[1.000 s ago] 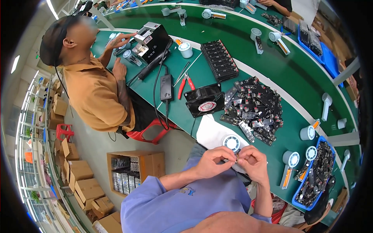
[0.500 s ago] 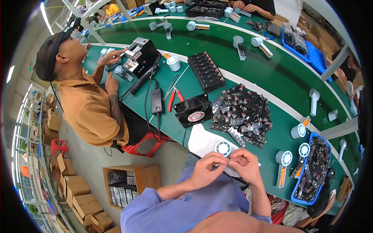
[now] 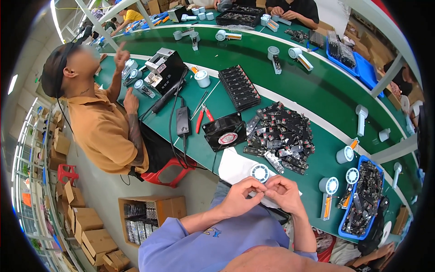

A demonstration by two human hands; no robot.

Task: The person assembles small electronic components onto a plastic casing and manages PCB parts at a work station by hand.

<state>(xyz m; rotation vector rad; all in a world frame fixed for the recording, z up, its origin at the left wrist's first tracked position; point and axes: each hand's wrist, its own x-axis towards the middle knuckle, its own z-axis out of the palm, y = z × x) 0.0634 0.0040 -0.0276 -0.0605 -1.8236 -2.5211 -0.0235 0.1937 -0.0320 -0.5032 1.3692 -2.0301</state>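
My left hand (image 3: 243, 196) and my right hand (image 3: 284, 195) meet in front of my body, fingertips pinched together. Whatever they hold between them is too small to make out. Just beyond the fingertips is a light-blue round fan head (image 3: 260, 172) with a slotted grille, over a white sheet (image 3: 233, 166) on the bench. Whether the fingers touch the fan head I cannot tell. Farther off lies a heap of black circuit-board modules (image 3: 281, 136). To its left stands a black square cooling fan (image 3: 225, 131).
Red-handled pliers (image 3: 200, 120), a stack of black strips (image 3: 239, 88) and a black power adapter (image 3: 183, 121) lie left. A blue tray (image 3: 357, 233) of parts and a handheld fan (image 3: 327, 199) are right. Beyond runs a green conveyor (image 3: 249, 54). A co-worker (image 3: 102, 127) sits left.
My hands stay nearly in place, fingertips still together. The co-worker's hand has lifted off the boxy machine, one finger raised. Fans on the conveyor appear slightly farther left.
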